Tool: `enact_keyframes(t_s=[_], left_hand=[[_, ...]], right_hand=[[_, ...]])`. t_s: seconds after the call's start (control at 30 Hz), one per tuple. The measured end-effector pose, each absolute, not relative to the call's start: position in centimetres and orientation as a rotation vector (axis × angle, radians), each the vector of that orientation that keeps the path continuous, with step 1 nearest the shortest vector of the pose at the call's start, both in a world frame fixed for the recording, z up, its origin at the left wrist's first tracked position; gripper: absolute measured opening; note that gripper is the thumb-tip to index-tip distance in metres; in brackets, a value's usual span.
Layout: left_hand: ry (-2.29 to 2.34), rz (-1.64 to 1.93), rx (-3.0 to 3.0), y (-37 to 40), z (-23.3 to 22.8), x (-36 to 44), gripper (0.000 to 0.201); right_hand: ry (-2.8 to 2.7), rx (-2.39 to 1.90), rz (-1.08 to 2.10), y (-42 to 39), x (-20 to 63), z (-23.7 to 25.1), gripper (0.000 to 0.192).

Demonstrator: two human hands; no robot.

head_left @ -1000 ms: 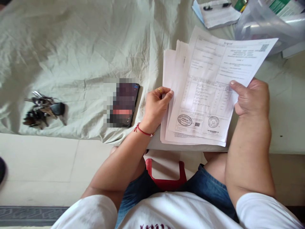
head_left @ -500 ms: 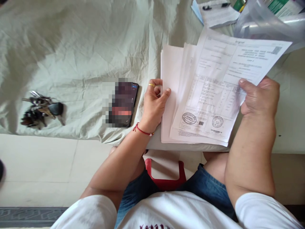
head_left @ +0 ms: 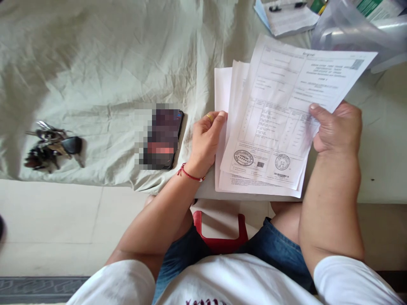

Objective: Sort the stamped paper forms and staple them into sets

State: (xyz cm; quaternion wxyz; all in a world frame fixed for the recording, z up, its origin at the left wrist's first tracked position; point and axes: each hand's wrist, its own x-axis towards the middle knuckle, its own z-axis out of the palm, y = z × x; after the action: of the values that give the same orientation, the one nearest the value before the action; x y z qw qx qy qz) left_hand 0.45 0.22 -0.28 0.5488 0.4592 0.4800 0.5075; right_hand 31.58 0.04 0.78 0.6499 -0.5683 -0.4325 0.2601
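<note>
Several printed sheets of paper point(head_left: 270, 123) are fanned out over the cloth-covered table, the top one bearing two round stamps and a small square code. My right hand point(head_left: 338, 127) grips their right edge, thumb on top and fingers hidden behind. At the left edge my left hand point(head_left: 208, 137) pinches the sheets between thumb and bent fingers; how many it holds I cannot tell. A gold ring and a red string bracelet are on that hand and wrist. Left of it lies a phone point(head_left: 163, 140), its screen partly blurred out.
A bunch of keys point(head_left: 55, 146) lies at the left on the greenish cloth point(head_left: 127, 51). Beyond the papers are a notepad point(head_left: 289, 21) with a pen point(head_left: 288, 6) and a clear plastic container point(head_left: 343, 38). Below the table edge stands a red stool point(head_left: 222, 243).
My right hand has shifted left with the top sheets, which now cover more of those below. My left thumb and fingers have closed together at the papers' left edge.
</note>
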Motion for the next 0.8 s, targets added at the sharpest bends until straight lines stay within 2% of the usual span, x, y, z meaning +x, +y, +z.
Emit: enact_keyframes(t_s=[0.17,0.33,0.53,0.67,0.8], left_hand=[[1.199,1.215,1.111,0.4,-0.4,0.6,0.013],[1.257,1.261,1.122,0.6,-0.3,0.5,0.032],[1.206,1.289,1.106,0.7,-0.6,0.5,0.033],[1.161,1.271,1.070,0.6,-1.4,0.4,0.025],[1.154,1.313,1.083,0.5,-1.8,0.4,0.040]], right_hand=[[-1.004,-1.315,0.669,-0.2,30.6,1.4,0.050],[-0.968,-1.349,0.675,-0.4,30.9,1.3,0.049],[-0.958,-1.382,0.626,0.0,32.1,0.7,0.031],[-0.956,-1.353,0.496,0.2,33.3,0.7,0.029],[-0.978,-1.272,0.448,0.3,34.6,0.5,0.033]])
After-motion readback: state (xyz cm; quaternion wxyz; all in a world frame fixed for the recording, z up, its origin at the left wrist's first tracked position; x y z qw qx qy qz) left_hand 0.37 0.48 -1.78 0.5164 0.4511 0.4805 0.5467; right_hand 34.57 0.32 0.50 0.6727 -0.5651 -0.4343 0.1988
